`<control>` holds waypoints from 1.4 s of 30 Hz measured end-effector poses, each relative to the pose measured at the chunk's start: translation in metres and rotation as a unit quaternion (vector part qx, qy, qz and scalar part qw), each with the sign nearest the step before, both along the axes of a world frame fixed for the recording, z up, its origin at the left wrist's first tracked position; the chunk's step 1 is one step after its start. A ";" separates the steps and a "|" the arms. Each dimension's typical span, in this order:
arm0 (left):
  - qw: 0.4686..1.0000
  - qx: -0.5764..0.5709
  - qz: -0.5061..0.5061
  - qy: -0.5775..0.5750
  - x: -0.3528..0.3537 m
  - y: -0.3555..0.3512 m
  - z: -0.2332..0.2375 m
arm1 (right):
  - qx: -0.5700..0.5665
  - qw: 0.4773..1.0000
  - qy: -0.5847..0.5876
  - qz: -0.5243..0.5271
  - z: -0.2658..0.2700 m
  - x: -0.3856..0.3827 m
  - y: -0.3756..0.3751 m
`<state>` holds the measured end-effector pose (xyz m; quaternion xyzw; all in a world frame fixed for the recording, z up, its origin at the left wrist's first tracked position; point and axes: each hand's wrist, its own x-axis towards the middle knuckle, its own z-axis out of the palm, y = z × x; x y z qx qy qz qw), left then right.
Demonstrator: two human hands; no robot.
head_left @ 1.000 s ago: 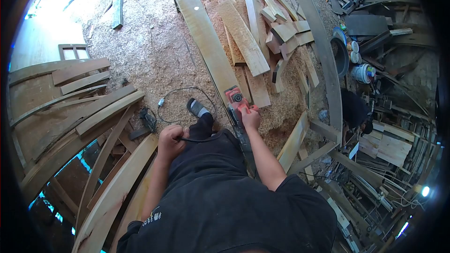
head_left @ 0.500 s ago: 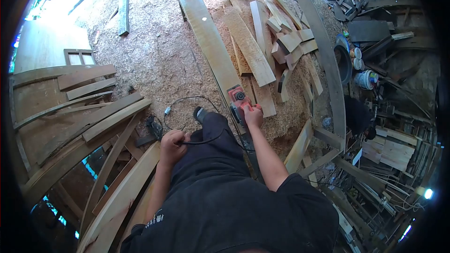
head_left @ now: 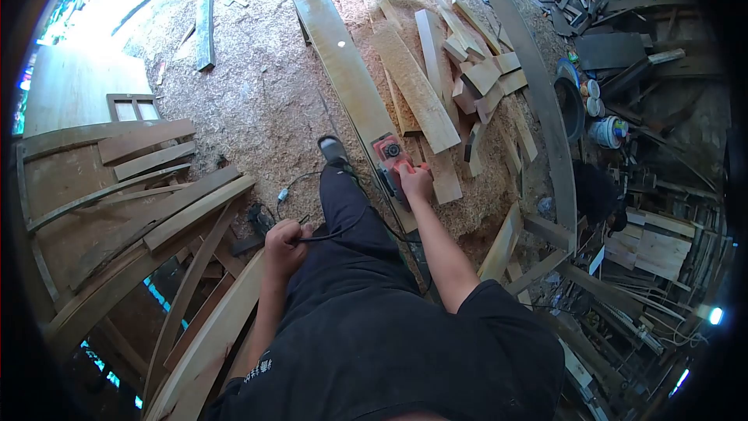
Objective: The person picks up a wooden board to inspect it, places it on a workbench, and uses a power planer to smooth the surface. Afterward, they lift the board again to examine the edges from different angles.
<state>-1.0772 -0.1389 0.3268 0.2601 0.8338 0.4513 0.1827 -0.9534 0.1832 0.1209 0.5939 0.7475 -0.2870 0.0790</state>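
Note:
A red electric hand planer [head_left: 389,157] rests on a long pale board [head_left: 351,70] that lies along a bench. My right hand [head_left: 414,181] is closed around the planer's rear handle. My left hand [head_left: 286,238] is off to the left, fingers wrapped round a black power cord [head_left: 335,231] that runs across my thigh toward the planer. A white plug or connector [head_left: 282,195] on a dark cable lies on the floor just beyond my left hand.
Several loose boards [head_left: 417,90] and offcuts lie right of the bench inside a timber frame [head_left: 538,86]. Stacked planks [head_left: 195,206] fill the left side. Wood shavings cover the floor. Paint buckets [head_left: 608,132] stand at the right, near a dark shape I cannot make out.
The planer and my right hand have moved slightly forward and left along the board. My foot has stepped forward beside the bench. My left hand still grips the cord.

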 end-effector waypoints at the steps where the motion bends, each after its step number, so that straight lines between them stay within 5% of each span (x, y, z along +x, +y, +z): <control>1: 1.000 -0.005 0.006 -0.001 -0.004 0.001 0.000 | 0.009 1.000 -0.007 0.004 0.001 -0.006 0.001; 42: 1.000 -0.020 -0.022 -0.007 -0.350 0.152 -0.015 | 0.011 1.000 -0.020 0.006 -0.010 -0.292 0.059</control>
